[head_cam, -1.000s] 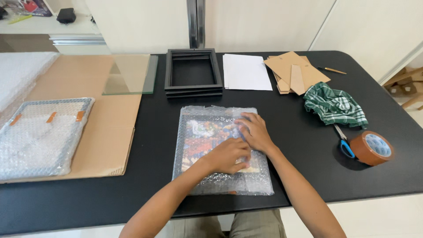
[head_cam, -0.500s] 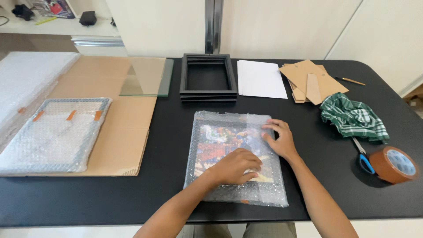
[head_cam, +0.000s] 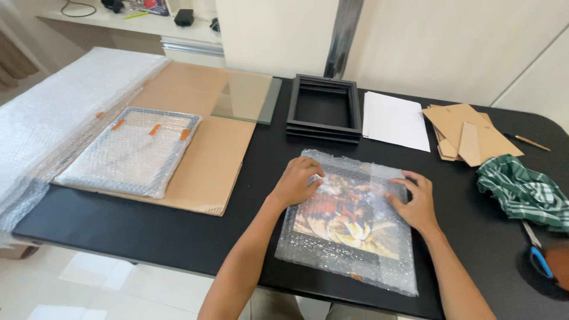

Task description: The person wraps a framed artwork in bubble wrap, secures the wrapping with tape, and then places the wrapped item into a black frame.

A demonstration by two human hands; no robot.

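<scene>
While both hands press flat on the bubble-wrapped picture [head_cam: 349, 228] at the black table's [head_cam: 178, 228] near edge, left hand [head_cam: 296, 181] and right hand [head_cam: 415, 204] spread, wrapping looks mostly done; sealing seems left, unlike the taped parcel [head_cam: 130, 151].

Bare black bench [head_cam: 261, 178] between the brown cardboard sheet [head_cam: 195, 160] and the bubble-wrapped colourful picture [head_cam: 349, 228]: open lane. A narrower strip lies clear between that picture and the stacked black rectangular frames [head_cam: 324, 109] behind it. Right side is hemmed by the crumpled green checked cloth [head_cam: 521, 189]. Far right corner is crowded with flat brown cardboard pieces [head_cam: 468, 133] and a white paper sheet [head_cam: 394, 120].
</scene>
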